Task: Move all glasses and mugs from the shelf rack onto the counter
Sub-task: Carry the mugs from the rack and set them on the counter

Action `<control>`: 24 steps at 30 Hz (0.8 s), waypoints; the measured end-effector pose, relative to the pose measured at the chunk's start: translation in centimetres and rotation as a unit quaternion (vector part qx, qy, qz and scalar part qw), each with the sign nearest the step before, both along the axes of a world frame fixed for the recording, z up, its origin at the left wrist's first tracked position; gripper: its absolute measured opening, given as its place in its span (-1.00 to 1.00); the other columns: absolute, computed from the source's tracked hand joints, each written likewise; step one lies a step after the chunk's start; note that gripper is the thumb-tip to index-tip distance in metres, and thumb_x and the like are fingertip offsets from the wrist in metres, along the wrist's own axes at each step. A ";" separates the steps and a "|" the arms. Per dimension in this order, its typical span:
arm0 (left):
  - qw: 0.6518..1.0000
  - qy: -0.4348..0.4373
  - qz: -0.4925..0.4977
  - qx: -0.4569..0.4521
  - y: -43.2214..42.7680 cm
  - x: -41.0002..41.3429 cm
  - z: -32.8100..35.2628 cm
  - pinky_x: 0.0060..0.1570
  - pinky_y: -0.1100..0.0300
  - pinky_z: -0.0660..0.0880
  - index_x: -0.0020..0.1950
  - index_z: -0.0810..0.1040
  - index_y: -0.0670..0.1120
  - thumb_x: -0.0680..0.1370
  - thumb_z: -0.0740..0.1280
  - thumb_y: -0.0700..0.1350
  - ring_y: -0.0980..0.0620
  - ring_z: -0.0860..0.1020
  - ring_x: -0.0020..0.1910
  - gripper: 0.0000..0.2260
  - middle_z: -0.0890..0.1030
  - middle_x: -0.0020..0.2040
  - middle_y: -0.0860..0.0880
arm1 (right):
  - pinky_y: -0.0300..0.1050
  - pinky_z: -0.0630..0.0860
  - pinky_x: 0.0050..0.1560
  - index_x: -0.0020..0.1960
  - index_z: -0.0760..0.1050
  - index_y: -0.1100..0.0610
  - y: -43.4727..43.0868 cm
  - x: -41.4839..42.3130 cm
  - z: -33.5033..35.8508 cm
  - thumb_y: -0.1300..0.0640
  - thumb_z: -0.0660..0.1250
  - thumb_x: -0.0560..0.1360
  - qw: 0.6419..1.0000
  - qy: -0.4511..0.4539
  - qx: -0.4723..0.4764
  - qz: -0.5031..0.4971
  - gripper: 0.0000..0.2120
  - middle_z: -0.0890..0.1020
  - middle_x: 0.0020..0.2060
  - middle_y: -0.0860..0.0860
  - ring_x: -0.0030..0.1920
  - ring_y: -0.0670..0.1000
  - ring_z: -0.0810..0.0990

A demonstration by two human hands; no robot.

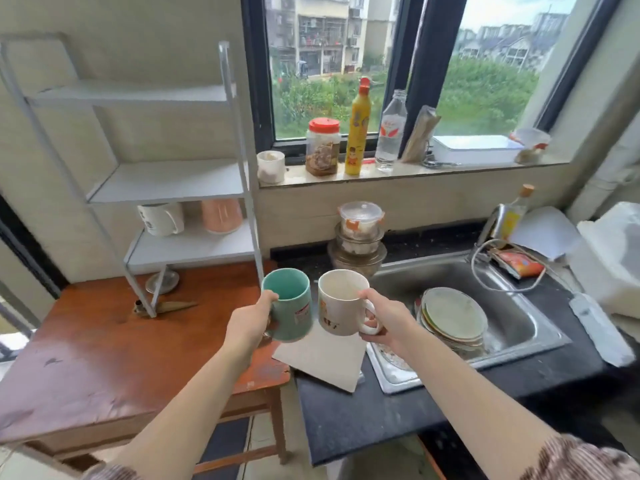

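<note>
Hands: L (250, 318) w/ teal mug (290, 308), R (384, 318) w/ white cartoon-print mug (341, 303).

home kitchen — steel sink (519, 327) | stacked plates (453, 317) | windowsill bottles (358, 129)

Teal mug (290, 308) with a red-and-white label; white mug (341, 303) at its 3 o'clock, cartoon-printed; white shelf rack (239, 161); reddish-brown table (104, 341); black counter (363, 420).

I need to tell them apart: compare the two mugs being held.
The teal mug is green-blue inside and out and held in the left hand; the white mug is cream with a printed figure and held by its handle in the right hand. Both are upright, look empty, and are held above the counter.
</note>
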State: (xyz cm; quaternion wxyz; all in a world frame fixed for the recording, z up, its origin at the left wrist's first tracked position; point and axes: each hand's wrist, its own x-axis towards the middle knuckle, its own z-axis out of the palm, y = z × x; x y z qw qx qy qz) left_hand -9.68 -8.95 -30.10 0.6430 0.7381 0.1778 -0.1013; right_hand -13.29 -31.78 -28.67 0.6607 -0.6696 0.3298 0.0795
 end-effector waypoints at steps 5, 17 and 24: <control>0.995 0.018 -0.098 0.009 -11.1 -6.4 -1.1 -0.30 0.14 0.54 -0.22 0.56 -0.09 0.44 0.29 0.13 -0.11 0.58 -0.23 -0.71 0.57 -0.26 -0.07 | 0.06 0.62 -0.01 -0.13 0.52 0.12 -10.2 -9.6 -0.9 -0.03 0.40 0.42 0.998 0.004 0.003 -0.066 -0.79 0.49 -0.21 0.10 -0.23 0.06 0.51; 0.939 0.094 -0.330 -0.023 -38.2 -21.3 -4.2 -0.31 0.06 0.63 -0.05 0.57 -0.14 0.33 0.36 0.14 -0.09 0.60 -0.15 -0.62 0.59 -0.15 -0.13 | -0.06 0.61 -0.20 -0.23 0.58 0.16 -30.8 -34.1 -3.1 -0.08 0.45 0.30 0.946 0.012 -0.002 -0.325 -0.71 0.51 -0.38 0.05 -0.34 0.05 0.50; 0.887 0.088 -0.453 -0.002 -52.7 -29.1 -4.6 -0.44 0.15 0.59 -0.19 0.57 -0.14 0.33 0.37 0.15 -0.10 0.63 -0.18 -0.65 0.62 -0.20 -0.11 | -0.05 0.62 -0.20 -0.19 0.53 0.13 -39.8 -45.0 -3.6 -0.05 0.35 0.40 0.890 0.006 0.003 -0.456 -0.77 0.50 -0.33 0.05 -0.24 0.06 0.56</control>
